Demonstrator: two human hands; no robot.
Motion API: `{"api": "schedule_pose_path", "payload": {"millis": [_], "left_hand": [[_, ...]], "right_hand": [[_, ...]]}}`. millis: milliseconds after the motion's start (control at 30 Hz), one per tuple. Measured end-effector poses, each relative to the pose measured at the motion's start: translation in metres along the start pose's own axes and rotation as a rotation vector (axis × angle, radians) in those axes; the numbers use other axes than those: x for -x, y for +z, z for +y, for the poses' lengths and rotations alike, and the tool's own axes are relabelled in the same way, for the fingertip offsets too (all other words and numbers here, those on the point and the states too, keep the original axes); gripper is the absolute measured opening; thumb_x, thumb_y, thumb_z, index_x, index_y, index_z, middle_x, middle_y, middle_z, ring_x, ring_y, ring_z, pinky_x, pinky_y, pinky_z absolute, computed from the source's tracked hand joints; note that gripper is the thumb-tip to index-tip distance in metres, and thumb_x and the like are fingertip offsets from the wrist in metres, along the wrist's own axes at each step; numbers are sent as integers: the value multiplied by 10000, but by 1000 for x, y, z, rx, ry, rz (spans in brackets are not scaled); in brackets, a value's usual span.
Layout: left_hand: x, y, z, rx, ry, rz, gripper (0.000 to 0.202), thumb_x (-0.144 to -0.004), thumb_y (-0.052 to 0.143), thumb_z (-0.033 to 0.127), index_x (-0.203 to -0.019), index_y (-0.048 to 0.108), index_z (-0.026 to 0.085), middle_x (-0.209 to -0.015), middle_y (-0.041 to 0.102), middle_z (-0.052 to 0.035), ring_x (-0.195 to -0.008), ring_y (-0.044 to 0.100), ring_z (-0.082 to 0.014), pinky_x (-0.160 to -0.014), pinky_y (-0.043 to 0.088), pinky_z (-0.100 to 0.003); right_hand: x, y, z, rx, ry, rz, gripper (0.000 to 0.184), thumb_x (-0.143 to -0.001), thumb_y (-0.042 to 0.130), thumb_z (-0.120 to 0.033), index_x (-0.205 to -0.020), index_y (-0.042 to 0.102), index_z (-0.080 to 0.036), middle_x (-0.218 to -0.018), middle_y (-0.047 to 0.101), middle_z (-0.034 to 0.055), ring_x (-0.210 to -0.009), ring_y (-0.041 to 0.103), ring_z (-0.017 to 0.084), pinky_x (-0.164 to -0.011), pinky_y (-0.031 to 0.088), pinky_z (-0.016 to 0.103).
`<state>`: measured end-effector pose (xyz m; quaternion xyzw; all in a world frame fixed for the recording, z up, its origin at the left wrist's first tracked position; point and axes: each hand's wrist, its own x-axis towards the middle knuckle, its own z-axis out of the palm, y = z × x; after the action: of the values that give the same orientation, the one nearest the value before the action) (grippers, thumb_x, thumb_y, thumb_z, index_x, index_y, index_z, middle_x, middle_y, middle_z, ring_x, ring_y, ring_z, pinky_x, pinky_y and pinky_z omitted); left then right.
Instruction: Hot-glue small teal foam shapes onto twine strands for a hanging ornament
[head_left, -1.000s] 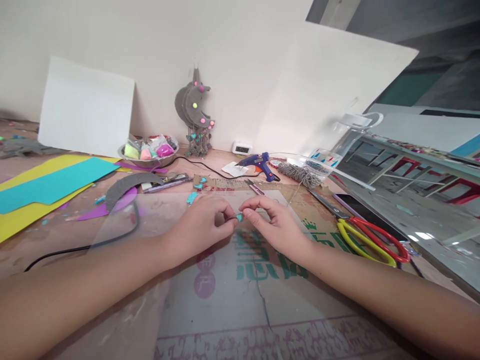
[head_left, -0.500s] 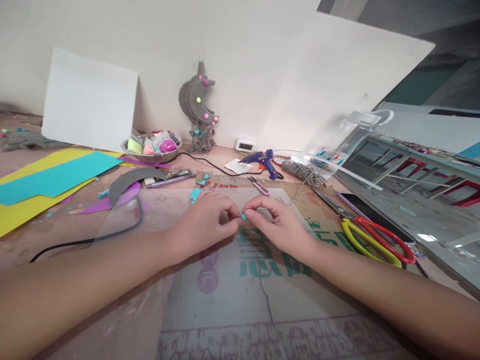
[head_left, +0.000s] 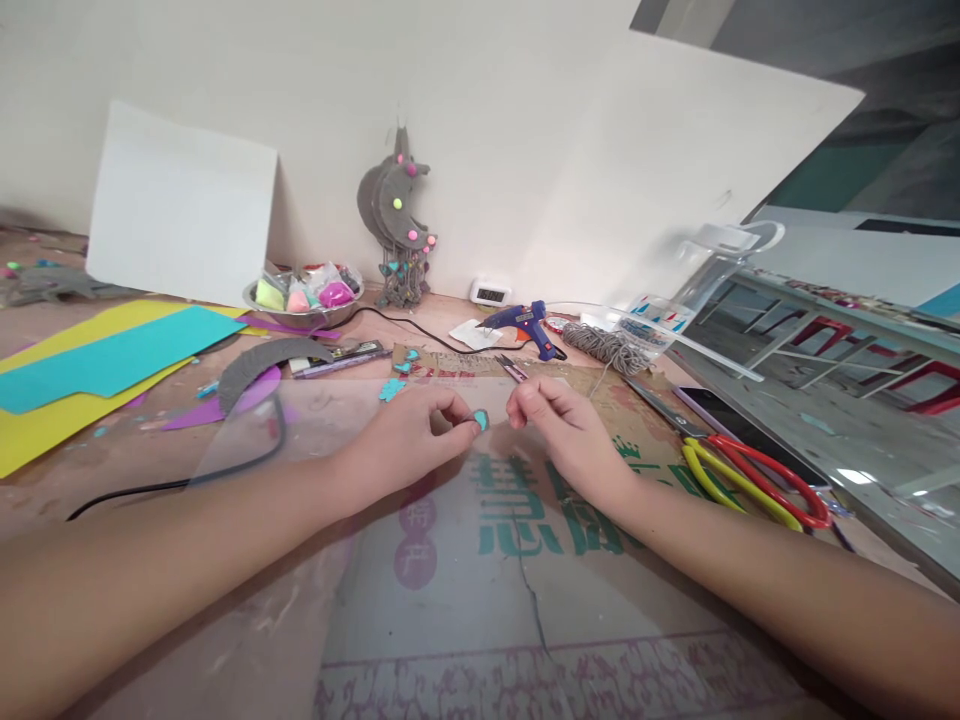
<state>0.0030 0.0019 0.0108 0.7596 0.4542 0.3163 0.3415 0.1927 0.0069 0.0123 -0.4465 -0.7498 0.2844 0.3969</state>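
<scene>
My left hand pinches a small turquoise piece with a grey edge between thumb and fingertips. A short way to its right, my right hand is closed with its fingers curled in. What it holds, if anything, is too small to make out. Just beyond the right hand lie small pointed snips, their handle end partly hidden by the fingers. Turquoise cut-outs rest beyond my left hand. Both hands are over a clear sheet laid on printed cardboard.
Big red-and-yellow-handled scissors and a phone lie at right. Farther back are a blue glue gun, grey yarn, a plastic jug, a clock and a metal bowl. Coloured sheets lie left.
My hands were together at the small turquoise piece. The right hand has drawn away to the right and curled its fingers, while the left keeps the piece, now more visible.
</scene>
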Motion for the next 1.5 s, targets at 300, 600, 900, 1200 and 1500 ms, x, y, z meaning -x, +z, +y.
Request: {"api": "schedule_pose_path", "payload": {"millis": [300, 600, 900, 1200, 1500], "left_hand": [[-1, 0, -1, 32, -10, -13, 181, -774, 491, 296, -660, 559, 173, -562, 525, 54, -493, 447, -82, -479, 325, -211], [-1, 0, -1, 17, -8, -17, 165, -779, 495, 283, -689, 573, 170, -618, 562, 48, -558, 490, -88, -517, 351, -202], [0, -1, 1, 5, 5, -7, 181, -780, 503, 298, -677, 577, 168, -605, 540, 47, -551, 476, -89, -502, 330, -210], [-2, 0, -9, 28, 53, 23, 343, -872, 399, 445, -711, 528, 171, -645, 544, 32, -597, 487, -105, -542, 347, -228], [-2, 0, -6, -2, 3, -43, 314, -854, 440, 432, -699, 527, 172, -617, 501, 37, -579, 456, -106, -522, 328, -232]], "right_hand": [[1, 3, 6, 54, 21, -55, 91, -864, 477, -226, -827, 546, -179, -779, 556, 12, -726, 508, 128, -672, 401, 254], [0, 0, 2, 88, -37, -91, 288, -927, 370, -272, -709, 529, -172, -693, 537, 2, -676, 493, 115, -646, 379, 242], [0, 5, 3, 67, 21, -95, 105, -809, 570, -269, -795, 617, -176, -745, 604, 1, -690, 531, 122, -628, 414, 236], [1, 5, -4, 110, 55, -53, 140, -833, 523, -272, -760, 587, -170, -695, 575, -8, -623, 502, 106, -568, 388, 228], [2, 5, -2, 134, -11, -49, 113, -829, 536, -258, -781, 597, -176, -716, 592, -6, -655, 522, 110, -598, 410, 229]]}}
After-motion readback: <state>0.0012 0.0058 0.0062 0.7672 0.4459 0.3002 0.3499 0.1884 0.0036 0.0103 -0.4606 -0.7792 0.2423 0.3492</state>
